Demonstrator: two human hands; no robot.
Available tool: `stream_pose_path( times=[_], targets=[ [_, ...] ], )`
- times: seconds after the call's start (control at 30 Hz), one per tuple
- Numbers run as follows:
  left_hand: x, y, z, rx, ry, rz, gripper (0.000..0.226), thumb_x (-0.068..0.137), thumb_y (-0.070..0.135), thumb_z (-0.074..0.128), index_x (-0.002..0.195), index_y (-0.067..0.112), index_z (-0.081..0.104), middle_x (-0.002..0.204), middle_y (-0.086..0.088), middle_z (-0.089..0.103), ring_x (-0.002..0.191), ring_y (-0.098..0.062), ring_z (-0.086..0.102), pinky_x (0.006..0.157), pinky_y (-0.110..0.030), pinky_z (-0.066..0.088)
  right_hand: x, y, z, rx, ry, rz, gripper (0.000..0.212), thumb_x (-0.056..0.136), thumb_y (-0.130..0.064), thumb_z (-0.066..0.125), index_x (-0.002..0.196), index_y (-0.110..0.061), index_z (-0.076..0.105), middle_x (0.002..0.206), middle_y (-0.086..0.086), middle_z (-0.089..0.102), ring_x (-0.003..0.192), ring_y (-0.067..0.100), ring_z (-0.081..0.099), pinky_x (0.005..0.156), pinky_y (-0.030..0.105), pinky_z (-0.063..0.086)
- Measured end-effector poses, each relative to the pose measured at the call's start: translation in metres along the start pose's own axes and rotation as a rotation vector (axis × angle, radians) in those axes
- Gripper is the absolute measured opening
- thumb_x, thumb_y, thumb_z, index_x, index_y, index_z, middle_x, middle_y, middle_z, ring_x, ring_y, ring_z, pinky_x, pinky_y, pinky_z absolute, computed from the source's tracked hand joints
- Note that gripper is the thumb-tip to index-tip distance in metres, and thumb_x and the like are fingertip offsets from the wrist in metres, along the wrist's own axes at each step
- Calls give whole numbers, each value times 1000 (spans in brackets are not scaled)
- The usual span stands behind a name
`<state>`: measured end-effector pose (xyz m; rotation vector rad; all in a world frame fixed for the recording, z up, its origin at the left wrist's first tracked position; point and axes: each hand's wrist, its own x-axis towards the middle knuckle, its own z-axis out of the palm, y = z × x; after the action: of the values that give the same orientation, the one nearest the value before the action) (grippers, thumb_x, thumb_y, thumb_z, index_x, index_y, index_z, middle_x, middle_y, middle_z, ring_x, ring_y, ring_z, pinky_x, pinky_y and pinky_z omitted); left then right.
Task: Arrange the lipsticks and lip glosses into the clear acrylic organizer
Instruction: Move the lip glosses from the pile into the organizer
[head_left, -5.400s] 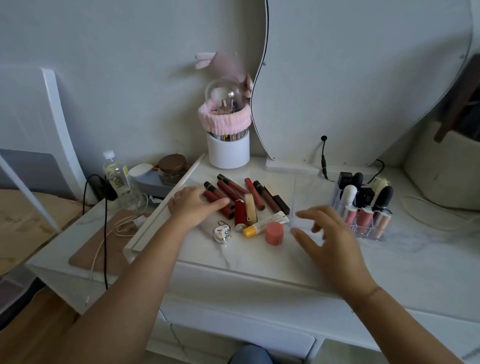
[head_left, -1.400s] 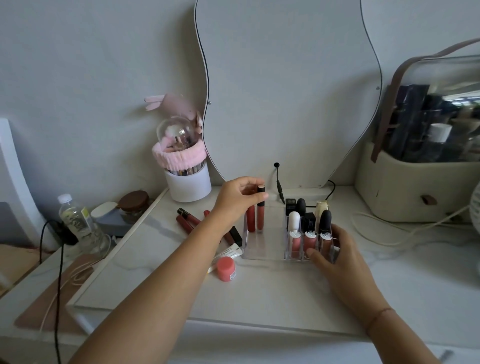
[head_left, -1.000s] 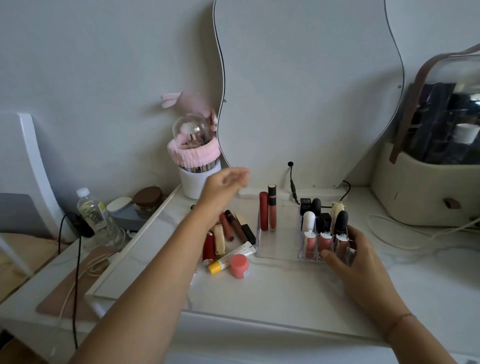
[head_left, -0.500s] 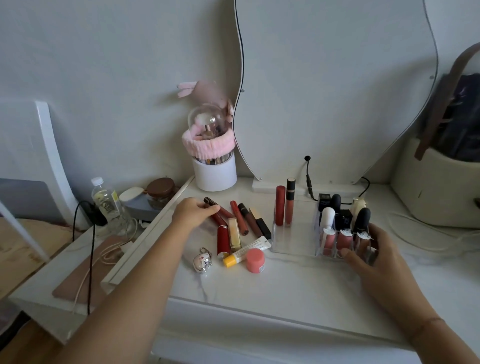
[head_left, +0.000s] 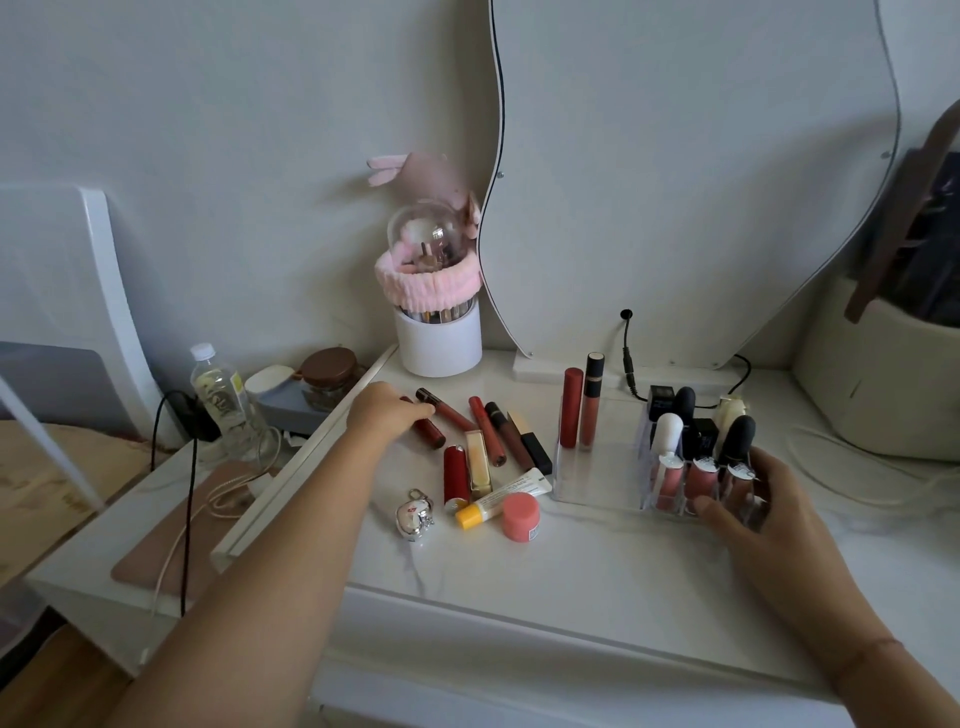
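1. Left hand (head_left: 387, 413) is reaching over the far left of the white table (head_left: 571, 571), fingers curling down onto a dark red tube (head_left: 428, 434) at the left end of the loose pile; contact is showing, but whether the grip is closed I cannot tell.
2. Right hand (head_left: 763, 512) is resting against the front right corner of the clear acrylic organizer (head_left: 597, 493), fingers spread around its wall, bracing it rather than lifting.
3. Organizer is sitting right of centre on the table. Two tall glosses are standing upright in its rear left compartment: a red tube (head_left: 570, 408) and, just beside it, a pink gloss with a black cap (head_left: 590, 400).
4. Right-hand compartments are holding several upright pieces with white and black caps (head_left: 701, 447); the front row is showing pinkish tubes.
5. Loose items are lying flat between the left hand and the organizer: slim red and brown glosses (head_left: 488, 431), a red lipstick (head_left: 455, 478), a gold-toned lipstick (head_left: 478, 465), a black-based one (head_left: 530, 444).
6. Nearer the table's front edge: a white tube with a yellow cap (head_left: 501, 499), a small pink pot (head_left: 520, 517), a silver charm (head_left: 414, 517).
7. A white brush holder with a pink band (head_left: 436, 312) is standing at the back, beside the mirror (head_left: 701, 182).
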<state>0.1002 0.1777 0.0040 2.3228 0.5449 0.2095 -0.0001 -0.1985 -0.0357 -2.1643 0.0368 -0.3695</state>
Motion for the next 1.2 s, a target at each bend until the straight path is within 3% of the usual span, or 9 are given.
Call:
stream_pose_path(
  times=[0.07, 0.17, 0.3, 0.53, 0.67, 0.77, 0.97, 1.13, 1.2],
  targets=[
    [3, -1, -3, 17, 30, -2, 36, 68, 23, 72, 50, 12, 43, 53, -3, 44, 64, -25, 47, 50, -26, 29, 0, -1, 0, 0, 0, 1, 66, 81, -27, 71, 138, -27, 38, 128, 4, 56, 97, 14, 53, 82, 30, 39],
    [4, -7, -5, 41, 83, -4, 10, 67, 16, 69, 69, 10, 60, 71, -5, 56, 71, -24, 52, 65, -27, 42, -1, -2, 0, 1, -1, -5, 66, 81, -25, 71, 138, -26, 38, 127, 5, 56, 98, 14, 53, 82, 30, 38],
    [6, -14, -6, 28, 114, 5, 11, 65, 15, 70, 70, 17, 61, 75, -4, 58, 72, -23, 52, 70, -29, 44, -1, -3, -1, 18, -3, 1, 66, 81, -24, 71, 138, -25, 38, 128, 5, 56, 98, 15, 54, 82, 31, 39],
    [-8, -14, -11, -531, 88, -13, 22, 73, 9, 72, 94, 14, 67, 86, -7, 66, 68, -14, 60, 65, -24, 49, -2, -6, -2, 43, -15, 17, 65, 80, -24, 72, 137, -25, 39, 127, 5, 57, 100, 15, 55, 82, 29, 39],
    [-34, 20, -23, -748, 42, 175, 29, 78, 7, 71, 106, 13, 66, 86, 3, 67, 74, -4, 63, 64, -15, 49, -3, -8, -3, 53, -18, 24, 66, 80, -25, 72, 137, -25, 39, 125, 2, 58, 100, 14, 55, 83, 29, 39],
    [-58, 70, -30, -827, -35, 370, 24, 79, 7, 70, 97, 21, 67, 86, 5, 69, 71, -1, 63, 68, -16, 50, -4, -9, -4, 64, -23, 30, 64, 80, -27, 72, 136, -26, 39, 125, 1, 58, 103, 15, 56, 85, 31, 41],
    [-90, 158, -9, -811, -271, 690, 26, 75, 9, 74, 95, 24, 69, 91, 3, 72, 90, -9, 66, 79, -17, 49, -6, -13, -7, 80, -52, 45, 65, 81, -30, 70, 137, -29, 37, 127, -1, 56, 112, 16, 56, 94, 36, 46],
    [-87, 173, 29, -589, -316, 690, 27, 72, 13, 77, 95, 25, 68, 96, 2, 72, 91, -10, 66, 88, -24, 51, -7, -15, -9, 100, -71, 58, 64, 81, -31, 70, 136, -30, 37, 128, -2, 56, 115, 17, 56, 99, 44, 46],
    [-83, 167, 39, -540, -324, 666, 27, 72, 13, 77, 94, 25, 67, 94, 4, 71, 87, -6, 66, 80, -17, 50, -7, -16, -9, 102, -72, 59, 65, 81, -31, 70, 137, -30, 37, 129, -3, 55, 115, 17, 56, 99, 43, 47]
  ],
)
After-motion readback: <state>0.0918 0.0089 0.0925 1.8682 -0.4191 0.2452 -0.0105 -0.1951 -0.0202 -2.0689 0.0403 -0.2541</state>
